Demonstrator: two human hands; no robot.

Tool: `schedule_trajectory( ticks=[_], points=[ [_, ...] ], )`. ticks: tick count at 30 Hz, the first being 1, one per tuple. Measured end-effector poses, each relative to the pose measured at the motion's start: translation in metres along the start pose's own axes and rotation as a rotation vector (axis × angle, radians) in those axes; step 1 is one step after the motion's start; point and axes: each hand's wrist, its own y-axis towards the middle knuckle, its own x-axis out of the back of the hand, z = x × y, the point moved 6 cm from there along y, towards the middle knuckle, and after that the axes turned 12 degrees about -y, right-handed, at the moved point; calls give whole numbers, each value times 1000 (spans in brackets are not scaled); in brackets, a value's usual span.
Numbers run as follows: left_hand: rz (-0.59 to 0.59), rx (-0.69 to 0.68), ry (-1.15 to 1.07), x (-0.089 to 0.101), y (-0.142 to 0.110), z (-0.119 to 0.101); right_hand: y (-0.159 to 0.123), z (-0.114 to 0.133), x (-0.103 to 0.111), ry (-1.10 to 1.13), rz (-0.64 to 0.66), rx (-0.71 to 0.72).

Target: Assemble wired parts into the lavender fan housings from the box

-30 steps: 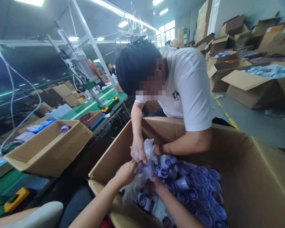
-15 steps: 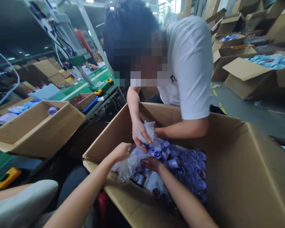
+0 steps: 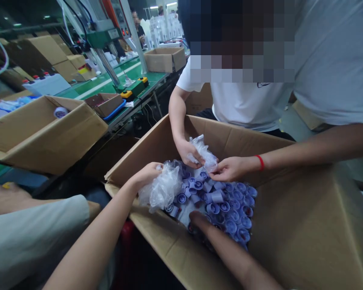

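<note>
A large cardboard box (image 3: 305, 225) in front of me holds several small purple-blue caps (image 3: 230, 201) inside a clear plastic liner bag (image 3: 161, 189). My left hand (image 3: 147, 175) is closed on a bunched fold of that bag at the box's near left rim. My right hand (image 3: 199, 219) reaches down among the caps; its fingers are mostly buried. Across the box a person in a white T-shirt (image 3: 320, 72) leans in, and both of that person's hands (image 3: 211, 161) pinch another part of the plastic above the caps.
An open cardboard box (image 3: 45, 133) with a tape roll (image 3: 60, 112) stands at left. A green conveyor bench (image 3: 124, 78) behind it carries a small brown tray (image 3: 105, 104), yellow-topped devices and a press machine (image 3: 105, 36). More boxes sit beyond.
The view has moved closer and lower over the box. My left hand pulled the bunched plastic toward the near rim. The other person's second hand came up to the plastic.
</note>
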Motion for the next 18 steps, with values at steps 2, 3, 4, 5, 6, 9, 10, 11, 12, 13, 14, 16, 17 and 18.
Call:
schedule_trajectory(
  ticks=[2,3,4,5,6,9,10,11,12,13,14,16,17,18],
  points=[
    [-30,24,94,2,0,1,-4,3,-8,37,88,-117],
    [-53,38,156,3,1,2,-6,3,-13,81,120,-174],
    [-79,54,227,4,2,3,-8,4,-17,133,144,-227],
    [-106,74,303,5,3,4,-9,4,-20,185,162,-274],
    [-128,97,380,6,5,5,-9,4,-23,227,174,-311],
    [-130,181,570,5,7,13,-5,5,-27,235,182,-327],
    [-111,207,615,3,7,17,-3,4,-27,217,183,-315],
    [-87,230,653,1,6,20,-1,3,-27,196,185,-299],
    [-60,246,688,-1,5,24,1,2,-27,171,186,-277],
    [-30,254,717,-4,3,26,2,1,-27,142,187,-252],
    [2,253,740,-7,1,27,3,0,-27,110,189,-224],
    [69,215,766,-14,-3,26,4,-1,-26,37,192,-160],
    [97,178,768,-18,-5,24,4,-1,-25,-4,193,-121],
    [117,131,765,-22,-6,20,4,0,-25,-46,191,-78]
  ],
)
